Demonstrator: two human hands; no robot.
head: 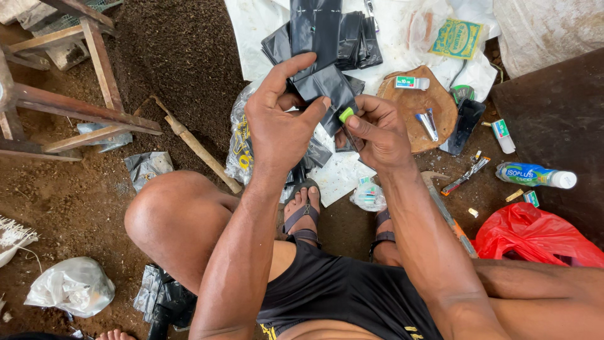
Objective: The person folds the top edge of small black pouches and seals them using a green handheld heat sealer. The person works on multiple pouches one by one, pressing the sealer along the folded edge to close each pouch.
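Basically both hands meet above the feet: left hand (pixel 280 129) holds a black plastic bag (pixel 327 88) pinched between thumb and forefinger, index finger raised and free, other fingers curled. Right hand (pixel 376 132) is closed on a small green piece (pixel 346 114) pinched at the thumb and fingertips, right at the bag's lower edge, touching or nearly so; exact contact can't be told, and neither can what the green piece is

Judgement on the step: keep the bag edge taut with the left pinch so the small piece meets a flat, steady bit of film; thin plastic will fold or slip if grip loosens. Short fingertip moves look safer than wrist moves, since the piece is tiny and easy to drop into the soil

Containers: stack of more black bags (pixel 333 31) lies on a white sheet (pixel 258 25) ahead, flat and apparently empty. Clear plastic bag (pixel 239 141) below the left hand, contents unclear. White tied bag (pixel 70 286) at lower left, bulging, contents hidden. Red plastic bag (pixel 535 236) at right, contents not visible. Plastic bottle (pixel 535 175) with a blue label lies on its side, white cap on. Round wooden board (pixel 418 107) carries a small tube and a metal clip-like item. Small clear packet (pixel 368 195) near the right foot, something coloured inside
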